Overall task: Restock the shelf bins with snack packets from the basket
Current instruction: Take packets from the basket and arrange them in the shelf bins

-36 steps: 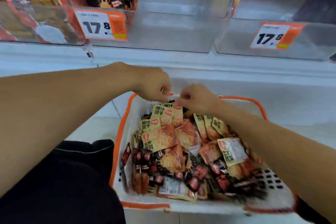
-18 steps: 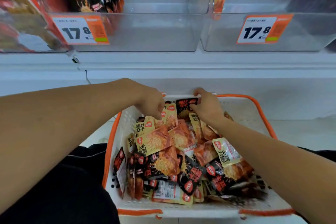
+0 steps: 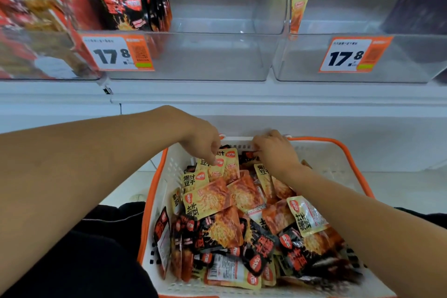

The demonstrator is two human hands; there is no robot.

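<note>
Both hands work at the far end of the white, orange-rimmed basket (image 3: 338,152), below the shelf bins. The left hand (image 3: 205,143) now pinches a yellow snack packet (image 3: 221,164) with curled fingers, lower into the heap than half a second ago. The right hand (image 3: 275,150) has shifted toward the basket's far rim, its grip curled on a black packet (image 3: 248,156). The clear middle bin (image 3: 217,55) above the basket holds a few black packets (image 3: 128,7) at its left side; the heap in the basket looks unchanged.
</note>
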